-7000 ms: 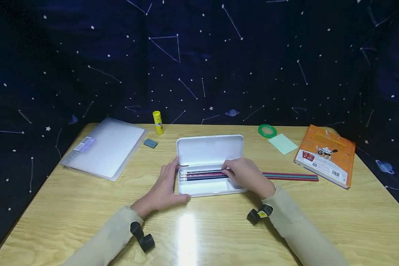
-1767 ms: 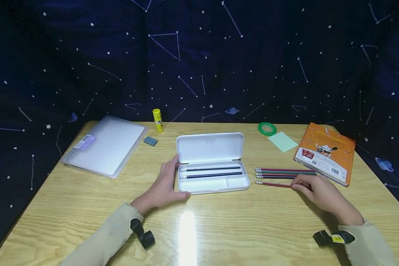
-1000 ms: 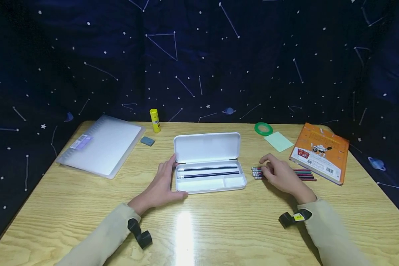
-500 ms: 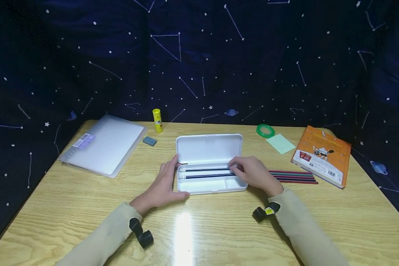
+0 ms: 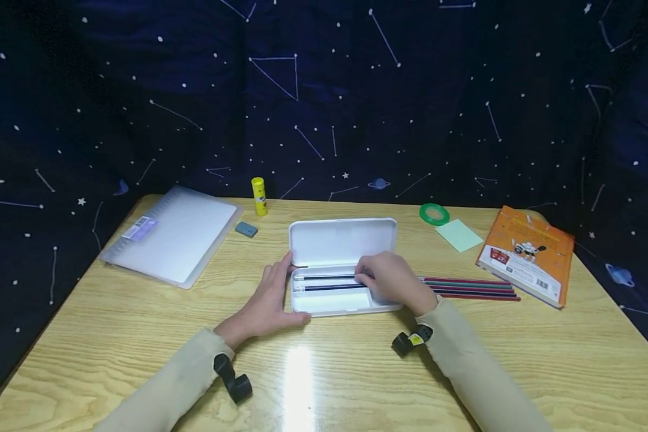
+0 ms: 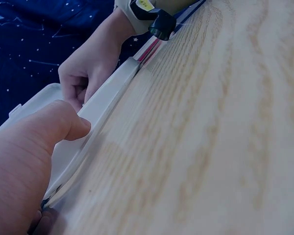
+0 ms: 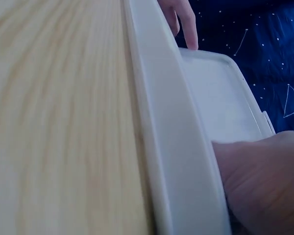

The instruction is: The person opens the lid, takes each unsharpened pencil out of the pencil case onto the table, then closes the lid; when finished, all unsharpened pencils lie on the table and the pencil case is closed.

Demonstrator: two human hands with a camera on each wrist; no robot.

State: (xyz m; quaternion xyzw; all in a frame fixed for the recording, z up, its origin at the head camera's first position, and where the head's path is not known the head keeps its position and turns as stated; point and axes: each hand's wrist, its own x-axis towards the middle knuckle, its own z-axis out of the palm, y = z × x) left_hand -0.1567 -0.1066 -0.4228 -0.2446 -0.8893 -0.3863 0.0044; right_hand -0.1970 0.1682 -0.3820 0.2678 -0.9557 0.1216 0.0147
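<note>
A white pencil case (image 5: 342, 241) lies with its lid raised in the head view. My left hand (image 5: 266, 305) holds its left end, thumb at the front corner and fingers up the side toward the hinge. Two dark pencils lie lengthwise inside; the far dark pencil (image 5: 326, 278) runs under the curled thumb and forefinger of my right hand (image 5: 393, 281), which pinch it. The near dark pencil (image 5: 329, 288) lies alongside. My right hand hides both pencils' right ends. In the left wrist view, my left thumb (image 6: 63, 122) bends over the case's front wall.
Several red, green and dark pencils (image 5: 475, 289) lie together right of the case. An orange book (image 5: 526, 252), pale green sticky notes (image 5: 459, 235) and green tape (image 5: 434, 214) are beyond. Left are a clear-covered notebook (image 5: 178, 234), a grey eraser (image 5: 246, 229) and a yellow glue stick (image 5: 259, 197).
A red pencil has gone from the case to the group on the table at right. My right hand then came back left into the case. My left hand has stayed at the case.
</note>
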